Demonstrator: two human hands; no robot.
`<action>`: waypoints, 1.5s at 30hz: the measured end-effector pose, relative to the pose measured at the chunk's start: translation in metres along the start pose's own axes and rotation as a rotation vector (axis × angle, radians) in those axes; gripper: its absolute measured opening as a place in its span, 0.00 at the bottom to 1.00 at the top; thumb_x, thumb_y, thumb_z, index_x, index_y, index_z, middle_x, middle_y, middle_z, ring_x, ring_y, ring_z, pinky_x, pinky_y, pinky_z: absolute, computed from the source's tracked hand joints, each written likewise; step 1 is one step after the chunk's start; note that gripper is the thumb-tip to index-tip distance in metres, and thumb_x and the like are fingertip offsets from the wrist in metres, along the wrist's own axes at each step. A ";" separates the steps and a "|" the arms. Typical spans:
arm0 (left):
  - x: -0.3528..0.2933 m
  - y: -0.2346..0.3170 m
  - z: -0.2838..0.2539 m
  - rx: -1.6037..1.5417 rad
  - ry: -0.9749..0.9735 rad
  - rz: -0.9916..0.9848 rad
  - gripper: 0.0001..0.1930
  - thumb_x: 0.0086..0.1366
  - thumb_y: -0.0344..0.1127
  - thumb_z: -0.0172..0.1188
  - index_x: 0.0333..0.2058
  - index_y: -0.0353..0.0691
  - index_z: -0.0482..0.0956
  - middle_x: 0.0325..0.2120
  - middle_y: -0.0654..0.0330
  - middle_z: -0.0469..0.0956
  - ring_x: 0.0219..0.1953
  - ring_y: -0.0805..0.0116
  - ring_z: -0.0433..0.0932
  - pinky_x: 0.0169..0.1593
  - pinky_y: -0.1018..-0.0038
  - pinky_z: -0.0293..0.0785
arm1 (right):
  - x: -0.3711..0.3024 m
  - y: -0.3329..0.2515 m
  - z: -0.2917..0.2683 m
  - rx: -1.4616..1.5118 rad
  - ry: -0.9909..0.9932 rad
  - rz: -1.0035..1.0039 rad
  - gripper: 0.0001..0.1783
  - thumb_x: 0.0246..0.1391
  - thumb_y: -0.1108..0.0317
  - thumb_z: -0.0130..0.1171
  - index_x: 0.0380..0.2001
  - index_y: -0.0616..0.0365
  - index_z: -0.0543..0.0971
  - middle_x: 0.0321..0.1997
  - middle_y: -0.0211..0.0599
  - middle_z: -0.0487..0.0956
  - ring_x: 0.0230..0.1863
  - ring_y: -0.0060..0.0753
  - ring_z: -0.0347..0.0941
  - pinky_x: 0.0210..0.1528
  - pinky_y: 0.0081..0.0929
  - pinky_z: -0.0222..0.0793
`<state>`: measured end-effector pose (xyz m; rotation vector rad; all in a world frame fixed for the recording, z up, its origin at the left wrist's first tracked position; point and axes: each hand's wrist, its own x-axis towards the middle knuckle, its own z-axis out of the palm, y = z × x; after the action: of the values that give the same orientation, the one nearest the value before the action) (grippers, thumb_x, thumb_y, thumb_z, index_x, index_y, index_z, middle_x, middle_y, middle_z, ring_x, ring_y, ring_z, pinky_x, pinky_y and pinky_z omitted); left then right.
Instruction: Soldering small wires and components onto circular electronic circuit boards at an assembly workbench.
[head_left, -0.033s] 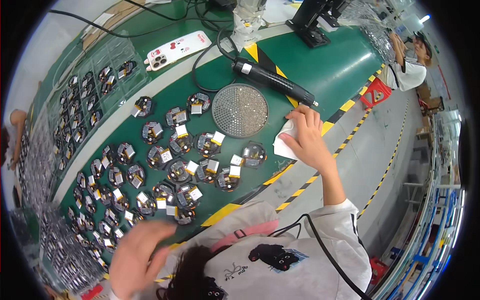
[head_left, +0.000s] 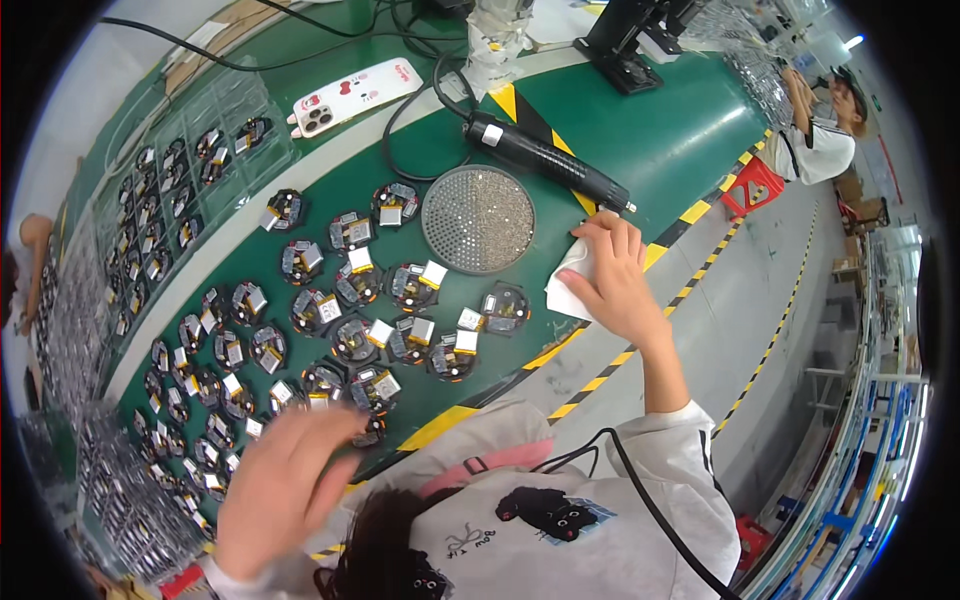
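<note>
My right hand (head_left: 615, 280) rests at the table's near edge, its thumb and fingers closed on a folded white cloth (head_left: 568, 292). To the left, my slightly blurred left hand (head_left: 285, 480) hovers over the nearest of the round black electronic modules (head_left: 374, 388). Its thumb stands apart from the fingers, and nothing shows between them. The fingertips cover part of one module; I cannot tell whether they touch it. Many such modules, with silver battery packs and circuit parts, are spread over the green mat. Beside the cloth lies a round dish (head_left: 479, 220) of tiny metal pieces.
A black cylindrical power tool (head_left: 550, 165) with a cable lies behind the dish. Farther back are a white phone (head_left: 357, 97) and a black stand (head_left: 630, 55). Clear trays (head_left: 240, 100) with modules stand at left. Another person (head_left: 825, 130) works at far right, near a red stool (head_left: 752, 188).
My left hand has shifted right and a little farther from me, over the nearest modules. My right hand keeps its hold on the cloth in the same spot.
</note>
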<state>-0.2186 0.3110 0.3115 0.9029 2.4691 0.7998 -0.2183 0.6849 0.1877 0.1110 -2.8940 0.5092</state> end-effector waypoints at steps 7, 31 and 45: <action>0.167 -0.049 0.056 0.307 0.220 0.466 0.09 0.54 0.26 0.61 0.34 0.35 0.76 0.38 0.54 0.75 0.46 0.55 0.74 0.46 0.65 0.74 | -0.003 -0.021 0.014 -0.010 0.046 0.101 0.39 0.48 0.56 0.66 0.59 0.63 0.62 0.63 0.55 0.57 0.65 0.62 0.50 0.66 0.52 0.45; 0.158 -0.065 0.072 0.131 0.502 0.078 0.23 0.49 0.27 0.66 0.46 0.36 0.72 0.52 0.51 0.69 0.55 0.48 0.67 0.57 0.57 0.64 | 0.089 -0.047 -0.011 0.046 -0.342 -0.281 0.58 0.28 0.65 0.77 0.62 0.67 0.53 0.62 0.64 0.56 0.61 0.66 0.53 0.62 0.52 0.58; 0.160 -0.070 0.075 0.091 0.513 0.089 0.18 0.51 0.23 0.62 0.43 0.37 0.75 0.47 0.53 0.72 0.54 0.49 0.69 0.57 0.57 0.63 | 0.076 -0.026 0.031 0.457 -0.098 -0.175 0.61 0.18 0.64 0.79 0.59 0.59 0.55 0.63 0.60 0.56 0.64 0.62 0.53 0.64 0.48 0.51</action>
<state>-0.3256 0.4039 0.1844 0.9368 2.9405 1.0670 -0.2952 0.6466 0.1841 0.4613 -2.7652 1.1470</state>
